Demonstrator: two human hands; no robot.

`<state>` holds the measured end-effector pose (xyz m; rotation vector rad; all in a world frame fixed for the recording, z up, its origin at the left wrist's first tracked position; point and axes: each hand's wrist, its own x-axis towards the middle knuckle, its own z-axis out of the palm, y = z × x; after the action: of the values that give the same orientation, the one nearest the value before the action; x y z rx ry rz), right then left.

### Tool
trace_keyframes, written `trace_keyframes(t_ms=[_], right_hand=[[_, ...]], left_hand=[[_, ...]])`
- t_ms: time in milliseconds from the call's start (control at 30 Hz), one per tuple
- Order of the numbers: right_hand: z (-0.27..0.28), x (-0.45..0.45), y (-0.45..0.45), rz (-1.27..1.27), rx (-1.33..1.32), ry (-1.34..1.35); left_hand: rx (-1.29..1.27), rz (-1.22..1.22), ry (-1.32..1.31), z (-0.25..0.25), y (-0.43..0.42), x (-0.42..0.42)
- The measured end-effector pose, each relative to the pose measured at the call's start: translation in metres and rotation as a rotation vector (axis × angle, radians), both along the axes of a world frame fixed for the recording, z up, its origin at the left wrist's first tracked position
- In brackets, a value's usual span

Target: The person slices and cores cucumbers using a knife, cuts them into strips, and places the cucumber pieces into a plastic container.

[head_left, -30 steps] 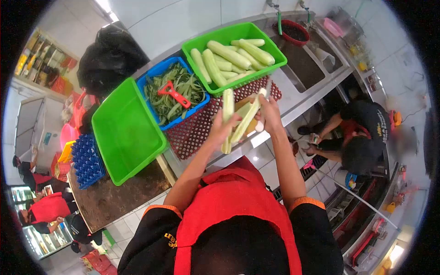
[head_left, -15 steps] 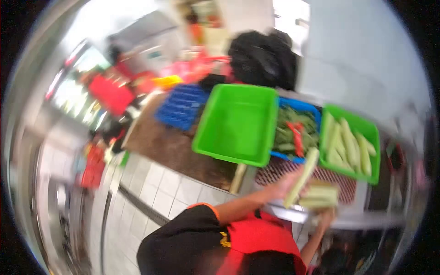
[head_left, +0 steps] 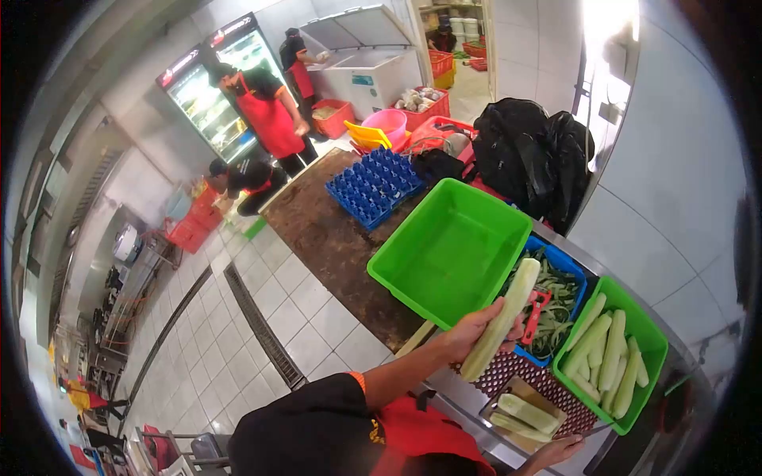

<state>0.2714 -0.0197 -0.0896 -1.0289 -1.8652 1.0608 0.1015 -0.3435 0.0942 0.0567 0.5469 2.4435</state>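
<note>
My left hand is wrapped round a long, pale, peeled cucumber, tilted upright near the front corner of a large green tub. My right hand is low, beside a cutting board, and closed on what looks like a knife; its handle is hidden. Cut lengths of cucumber lie on the board. A blue crate holds green peelings with a red peeler on top. More peeled cucumbers fill a smaller green tub at right.
A blue egg tray sits on the brown tabletop, with black bags at the back. Co-workers are by the fridges and floor crates. A drain channel crosses the tiled floor.
The view has swung and sharpened. My left hand, still round the cucumber, has drawn away from the board, whose cut pieces now show plainly. My right hand stays low near the board.
</note>
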Motion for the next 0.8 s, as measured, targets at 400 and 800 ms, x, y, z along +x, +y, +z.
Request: trace_keyframes(t_ms=[400,800], right_hand=[[0.173,-0.148,-0.091,0.855,0.045,0.041],[0.296,-0.196,-0.235,1.004,0.853,0.101]], left_hand=[[-0.08,0.124,0.152,0.005,-0.046,-0.005],[0.049,-0.097,0.163,0.007,-0.112,0.022]])
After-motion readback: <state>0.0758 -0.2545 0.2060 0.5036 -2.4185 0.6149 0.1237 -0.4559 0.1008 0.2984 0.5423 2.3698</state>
